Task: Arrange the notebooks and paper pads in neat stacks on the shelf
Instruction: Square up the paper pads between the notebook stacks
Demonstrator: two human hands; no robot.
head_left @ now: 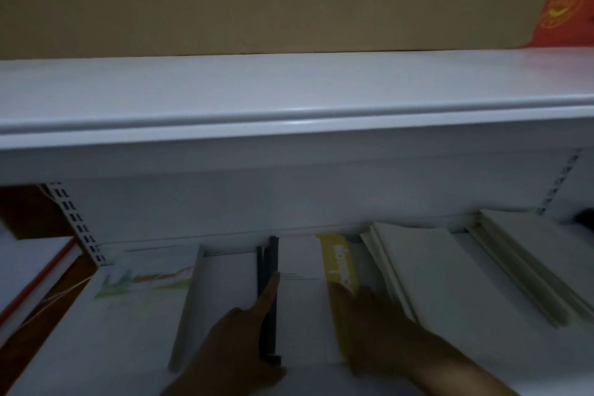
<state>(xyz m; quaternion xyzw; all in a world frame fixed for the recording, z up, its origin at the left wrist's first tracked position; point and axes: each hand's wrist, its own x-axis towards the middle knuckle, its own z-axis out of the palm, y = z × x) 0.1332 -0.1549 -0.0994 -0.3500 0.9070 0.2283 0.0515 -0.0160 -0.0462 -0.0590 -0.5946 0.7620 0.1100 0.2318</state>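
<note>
— Where are your hands?
— My left hand [247, 328] lies flat, fingers together, against the black-spined notebooks [268, 296]. My right hand [369, 321] presses, fingers spread, on the yellow-edged pad [337, 264].
— And the rest?
— White pads [427, 270] lean right of them on the lower shelf [80, 347]; a cardboard box [257, 16] sits far above.

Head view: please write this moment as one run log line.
left hand flat against black-spined pad | right hand flat on yellow-strip pad | stacks on lower shelf | nothing lifted
</note>
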